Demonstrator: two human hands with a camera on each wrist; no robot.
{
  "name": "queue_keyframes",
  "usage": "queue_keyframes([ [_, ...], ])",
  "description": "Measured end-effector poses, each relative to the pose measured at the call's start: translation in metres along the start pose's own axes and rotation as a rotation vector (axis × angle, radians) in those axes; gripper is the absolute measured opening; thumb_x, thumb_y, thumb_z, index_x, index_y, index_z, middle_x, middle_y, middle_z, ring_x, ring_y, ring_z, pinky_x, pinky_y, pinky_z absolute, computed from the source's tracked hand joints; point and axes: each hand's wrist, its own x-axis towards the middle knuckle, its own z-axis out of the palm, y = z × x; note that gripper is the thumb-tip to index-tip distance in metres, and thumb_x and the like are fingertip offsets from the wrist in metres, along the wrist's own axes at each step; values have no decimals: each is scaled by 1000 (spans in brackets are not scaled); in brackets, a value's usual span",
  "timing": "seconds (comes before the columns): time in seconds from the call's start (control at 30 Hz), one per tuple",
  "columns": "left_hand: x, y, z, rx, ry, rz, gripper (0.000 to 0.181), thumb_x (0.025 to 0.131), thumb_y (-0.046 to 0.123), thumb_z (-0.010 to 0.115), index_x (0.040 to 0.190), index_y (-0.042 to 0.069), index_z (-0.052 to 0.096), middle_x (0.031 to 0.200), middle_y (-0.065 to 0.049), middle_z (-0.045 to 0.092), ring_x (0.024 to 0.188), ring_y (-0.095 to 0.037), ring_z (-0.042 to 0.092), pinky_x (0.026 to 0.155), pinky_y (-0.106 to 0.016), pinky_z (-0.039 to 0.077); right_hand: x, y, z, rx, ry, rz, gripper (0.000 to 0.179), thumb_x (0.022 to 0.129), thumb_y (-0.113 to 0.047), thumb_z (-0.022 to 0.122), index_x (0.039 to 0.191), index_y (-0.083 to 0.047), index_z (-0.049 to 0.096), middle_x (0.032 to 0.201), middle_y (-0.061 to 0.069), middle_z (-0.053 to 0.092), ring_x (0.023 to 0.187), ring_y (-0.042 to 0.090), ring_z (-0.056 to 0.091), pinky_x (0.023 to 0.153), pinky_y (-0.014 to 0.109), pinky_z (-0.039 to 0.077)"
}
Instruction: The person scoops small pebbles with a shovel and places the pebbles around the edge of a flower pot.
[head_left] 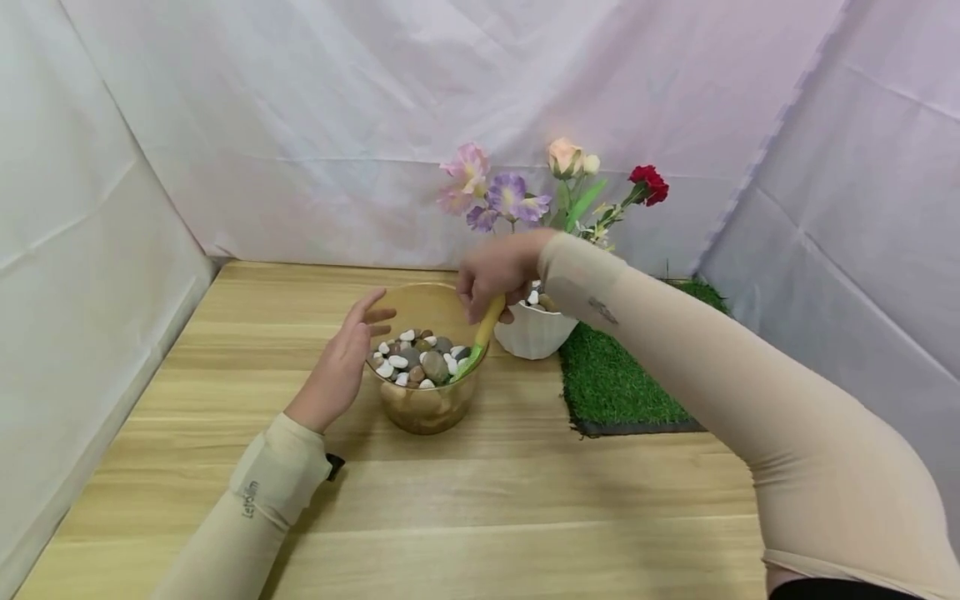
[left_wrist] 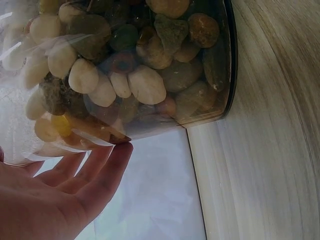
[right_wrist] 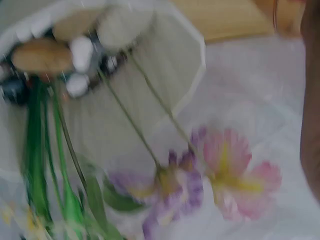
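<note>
The right hand grips a little scoop by its yellow handle. It slants down-left, green tip in the stones in the clear bowl. The left hand is spread beside the bowl.

Staged tabletop booth: white cloth backdrop on three sides, wooden table.

Both arms are covered to the wrist by close-fitting beige sleeves; small dark lettering is printed near the left cuff, and the hands are left bare.
</note>
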Motion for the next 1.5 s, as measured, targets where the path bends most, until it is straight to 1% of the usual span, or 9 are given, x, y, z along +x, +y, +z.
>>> queue_keyframes([
  [0.13, -4, -2, 0, -12, -2, -17, 53, 121, 41, 19, 173, 38, 19, 163, -15, 45, 146, -42, 47, 114, -75, 35, -1, 12, 33, 76, 149, -109, 19, 105, -18, 74, 91, -8, 68, 80, 12, 72, 48, 10, 45, 47, 23, 33],
  [0.2, -4, -2, 1, -20, 0, -15, 52, 121, 40, 19, 173, 38, 20, 163, -15, 45, 146, -43, 47, 114, -74, 36, -4, 17, 47, 70, 238, -175, 21, 105, -21, 76, 88, -10, 67, 89, 9, 73, 51, 16, 57, 53, 27, 43],
  [0.33, -1, -1, 2, -24, 0, -1, 52, 121, 39, 20, 173, 37, 21, 163, -16, 46, 146, -44, 47, 112, -74, 38, -10, 27, 62, 19, 393, -275, 22, 106, -25, 75, 89, -14, 67, 86, 3, 73, 62, 25, 71, 63, 33, 49],
  [0.43, 1, -2, 2, -21, 4, 8, 52, 121, 38, 20, 173, 35, 22, 162, -17, 47, 145, -43, 48, 112, -73, 38, -11, 37, 69, 49, 444, -330, 19, 108, -25, 73, 92, -15, 68, 73, 5, 72, 62, 23, 71, 61, 33, 45],
  [0.63, 2, -3, 1, -24, 5, 20, 52, 121, 36, 21, 173, 32, 23, 161, -17, 49, 145, -45, 49, 117, -71, 34, -9, 54, 80, 156, 498, -410, 14, 108, -24, 72, 98, -15, 68, 74, 6, 74, 67, 25, 70, 65, 36, 49],
  [0.97, 0, -1, 0, -1, 7, 4, 52, 121, 35, 20, 174, 33, 22, 162, -17, 48, 146, -44, 47, 117, -71, 33, -10, 68, 89, 271, 574, -437, 10, 107, -21, 73, 103, -12, 69, 80, 4, 76, 75, 27, 74, 68, 36, 51],
  [1.13, 0, 0, 1, 11, 11, 3, 53, 121, 34, 20, 174, 32, 22, 162, -18, 48, 147, -47, 45, 120, -72, 28, -17, 80, 85, 324, 590, -410, 12, 108, -22, 72, 101, -12, 70, 79, 10, 75, 59, 21, 56, 58, 30, 41],
  [1.23, 0, -1, 1, 11, 14, 5, 53, 121, 34, 20, 174, 31, 22, 161, -18, 48, 147, -48, 45, 120, -71, 28, -29, 88, 80, 390, 590, -379, 16, 109, -24, 71, 101, -11, 70, 81, 15, 75, 54, 17, 41, 52, 27, 35],
  [1.5, 1, 0, 1, 20, 10, 1, 53, 121, 35, 19, 174, 33, 22, 162, -18, 48, 147, -51, 44, 121, -71, 27, -81, 118, 58, 488, 696, -284, 27, 109, -32, 71, 107, -5, 70, 90, 27, 72, 54, 16, 38, 50, 27, 36],
])
